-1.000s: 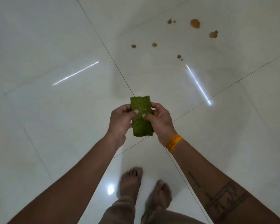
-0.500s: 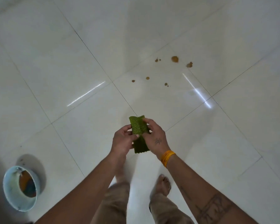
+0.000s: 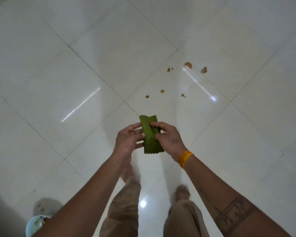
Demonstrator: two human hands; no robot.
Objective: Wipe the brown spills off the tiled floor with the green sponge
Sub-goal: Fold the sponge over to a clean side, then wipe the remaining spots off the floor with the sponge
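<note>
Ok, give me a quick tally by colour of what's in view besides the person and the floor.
Brown spills: 8, counting small specks
Green sponge: 1, held in the left hand and right hand
Light blue bucket: 1
Orange wristband: 1
Total: 11

Glare streaks on glossy floor [image 3: 41, 74]

A pale blue bucket [image 3: 34, 224] sits at seven o'clock in the frame, cut off by the bottom edge and partly hidden, so only part of its rim shows; its grey shadow falls on the tile just beyond it. Khaki trousers [image 3: 125, 211] cover both legs at six o'clock, and a bare foot [image 3: 182, 191], blurred, shows below the right trouser leg. An orange thread band [image 3: 184, 157] circles the wrist just right of centre. Dark tattoo markings [image 3: 232, 213] cross the forearm at five o'clock.
</note>
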